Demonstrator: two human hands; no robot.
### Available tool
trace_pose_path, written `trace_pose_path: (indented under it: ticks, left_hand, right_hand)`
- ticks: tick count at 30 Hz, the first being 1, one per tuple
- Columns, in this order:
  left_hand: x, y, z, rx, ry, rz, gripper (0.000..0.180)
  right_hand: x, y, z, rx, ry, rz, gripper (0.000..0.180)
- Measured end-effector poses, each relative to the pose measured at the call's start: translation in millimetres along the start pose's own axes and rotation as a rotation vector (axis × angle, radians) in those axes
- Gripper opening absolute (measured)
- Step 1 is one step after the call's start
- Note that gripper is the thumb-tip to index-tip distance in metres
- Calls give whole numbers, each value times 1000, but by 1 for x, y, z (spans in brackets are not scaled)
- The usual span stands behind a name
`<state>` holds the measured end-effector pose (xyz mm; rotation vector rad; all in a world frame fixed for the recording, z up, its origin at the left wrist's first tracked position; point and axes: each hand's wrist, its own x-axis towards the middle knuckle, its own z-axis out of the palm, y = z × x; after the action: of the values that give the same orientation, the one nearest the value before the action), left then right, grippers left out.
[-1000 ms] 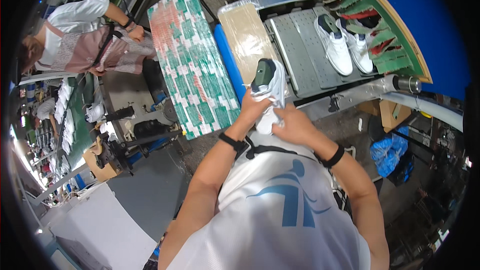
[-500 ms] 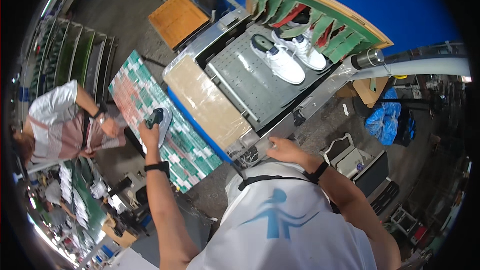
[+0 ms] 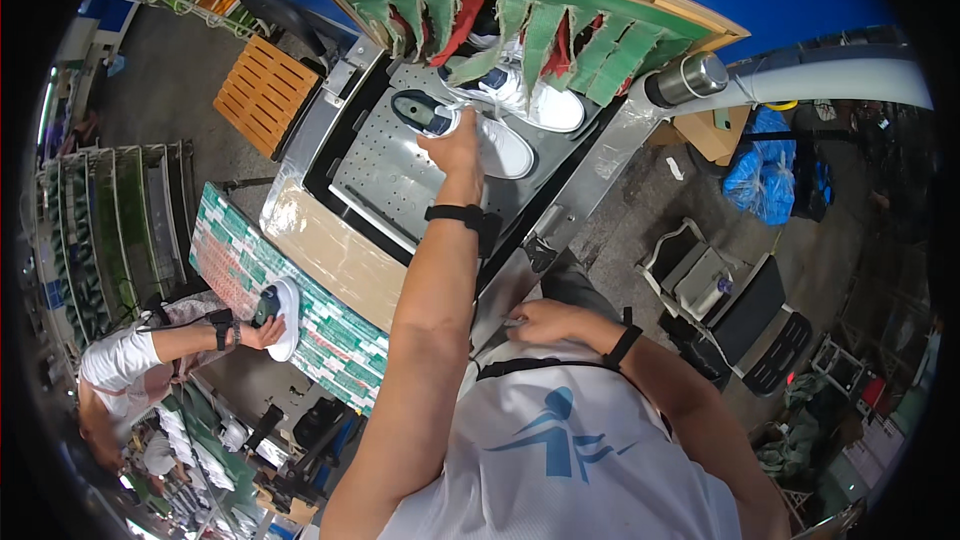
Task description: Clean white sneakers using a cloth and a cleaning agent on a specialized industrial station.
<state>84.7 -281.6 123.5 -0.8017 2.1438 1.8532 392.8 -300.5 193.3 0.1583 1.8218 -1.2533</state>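
Where half a second ago the left hand (image 3: 455, 140) was stretched out to the patterned table (image 3: 240, 260) at the left with a shoe, it now reaches forward onto the grey perforated tray (image 3: 380, 180), fingers closed over the nearer white shoe (image 3: 470, 130). A second white shoe (image 3: 530, 100) lies just beyond it. The right hand (image 3: 545, 322) stays low by the waist, loosely curled and holding nothing. Another person's hand (image 3: 262, 332) now holds the shoe (image 3: 278, 315) left on the patterned table.

surface: perforated grey metal tray (image 3: 385, 180) | on it: two white sneakers (image 3: 470, 130), (image 3: 535, 100) side by side
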Motion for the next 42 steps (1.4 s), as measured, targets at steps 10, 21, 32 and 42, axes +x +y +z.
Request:
trace_pose_path:
  ticks: [10, 21, 32, 42]
  left_hand:
    - [-30, 11, -239, -540, -555, -239, 63]
    - [-96, -48, -385, 357, -384, 426, 63]
    - [-44, -7, -461, 254, -520, 141, 71]
    - [-2, 14, -410, 486, -844, 597, 97]
  right_hand:
    - [-27, 34, -8, 1253, 112, 61, 43]
    - [25, -102, 6, 1215, 35, 5, 43]
    - [15, -177, 65, 126, 304, -348, 58]
    - [35, -202, 83, -1035, 628, -610, 57]
